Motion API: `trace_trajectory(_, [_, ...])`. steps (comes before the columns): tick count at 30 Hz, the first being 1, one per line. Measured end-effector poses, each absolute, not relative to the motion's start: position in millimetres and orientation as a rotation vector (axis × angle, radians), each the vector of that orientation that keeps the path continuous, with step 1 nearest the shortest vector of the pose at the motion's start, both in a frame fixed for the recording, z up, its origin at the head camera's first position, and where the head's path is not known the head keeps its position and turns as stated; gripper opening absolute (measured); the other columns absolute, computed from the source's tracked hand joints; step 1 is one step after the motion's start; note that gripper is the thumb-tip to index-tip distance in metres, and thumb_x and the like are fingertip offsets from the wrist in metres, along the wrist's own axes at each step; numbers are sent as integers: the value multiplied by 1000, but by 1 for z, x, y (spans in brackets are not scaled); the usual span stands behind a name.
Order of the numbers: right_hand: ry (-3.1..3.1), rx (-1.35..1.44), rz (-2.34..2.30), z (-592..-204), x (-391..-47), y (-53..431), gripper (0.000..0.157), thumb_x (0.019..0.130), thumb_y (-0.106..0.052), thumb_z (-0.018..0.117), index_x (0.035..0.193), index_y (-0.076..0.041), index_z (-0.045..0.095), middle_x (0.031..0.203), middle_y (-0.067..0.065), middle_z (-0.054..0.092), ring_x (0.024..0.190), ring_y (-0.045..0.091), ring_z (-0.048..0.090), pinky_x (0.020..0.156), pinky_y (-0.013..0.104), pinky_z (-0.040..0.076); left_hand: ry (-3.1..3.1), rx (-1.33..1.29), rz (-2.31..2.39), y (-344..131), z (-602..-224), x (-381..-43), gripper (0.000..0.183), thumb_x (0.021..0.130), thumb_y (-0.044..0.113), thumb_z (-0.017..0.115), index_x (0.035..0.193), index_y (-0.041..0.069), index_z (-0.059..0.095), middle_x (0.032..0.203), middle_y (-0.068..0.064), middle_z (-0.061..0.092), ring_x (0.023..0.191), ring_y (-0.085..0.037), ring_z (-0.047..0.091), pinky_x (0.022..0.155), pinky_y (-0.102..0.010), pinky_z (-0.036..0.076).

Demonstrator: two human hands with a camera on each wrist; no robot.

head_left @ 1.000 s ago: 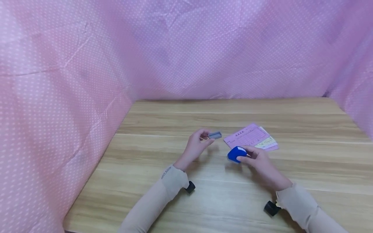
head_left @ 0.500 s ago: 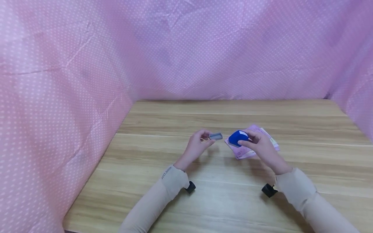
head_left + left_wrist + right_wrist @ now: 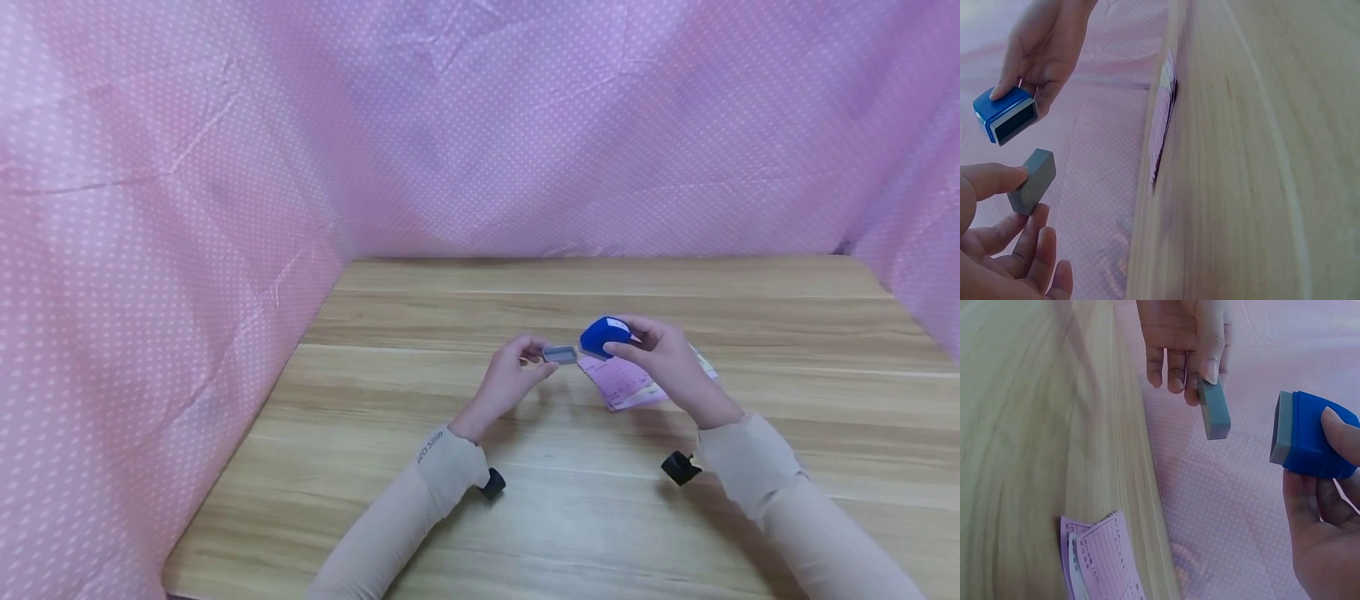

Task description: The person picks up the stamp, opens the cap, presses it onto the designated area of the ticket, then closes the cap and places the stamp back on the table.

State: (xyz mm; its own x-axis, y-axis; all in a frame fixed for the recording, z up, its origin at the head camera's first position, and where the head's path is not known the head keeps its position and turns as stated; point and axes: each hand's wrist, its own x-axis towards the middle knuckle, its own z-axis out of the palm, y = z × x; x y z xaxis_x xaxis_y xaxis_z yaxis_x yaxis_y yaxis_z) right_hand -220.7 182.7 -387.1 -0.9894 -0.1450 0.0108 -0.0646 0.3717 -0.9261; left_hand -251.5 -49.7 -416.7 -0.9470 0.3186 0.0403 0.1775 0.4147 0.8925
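Note:
A blue stamp [image 3: 602, 337] with a grey frame round its dark face is held by my right hand [image 3: 670, 367], thumb on one side and fingers on the other. My left hand [image 3: 510, 375] pinches a small grey stamp cap [image 3: 559, 356], its hollow side up, between thumb and fingertips. In the left wrist view the stamp's dark face [image 3: 1016, 124] tilts down toward the cap [image 3: 1034, 181], with a small gap between. The right wrist view shows the cap [image 3: 1214, 409] apart from the stamp [image 3: 1316, 434]. Both are held above the table.
Pink and pale yellow printed slips [image 3: 626, 387] lie overlapping on the wooden table [image 3: 420, 333], below the right hand and partly hidden by it. A pink dotted cloth [image 3: 525, 150] hangs around the table's back and sides.
The right hand has lifted the stamp up and away from me, then left toward the cap, crossing over the slips. The left hand has shifted only slightly right with the cap.

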Motion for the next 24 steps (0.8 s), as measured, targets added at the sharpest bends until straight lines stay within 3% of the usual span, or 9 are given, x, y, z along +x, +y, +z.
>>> trace_trajectory(11, [2506, -307, -1813, -392, -225, 172, 43, 93, -18, 65, 130, 2, 56, 129, 25, 59, 98, -6, 63, 86, 13, 51, 2534, 446, 1536, -49, -416, -251, 25, 89, 17, 70, 111, 8, 66, 104, -6, 67, 101, -19, 58, 95, -37, 47])
trace_trajectory(24, [2467, -244, -1846, -401, -226, 167, 47, 94, -21, 65, 133, 2, 53, 133, 26, 56, 98, -8, 61, 85, 12, 51, 2530, 440, 1521, -48, -418, -251, 26, 88, 18, 71, 112, 8, 66, 104, -5, 67, 101, -19, 58, 95, -37, 47])
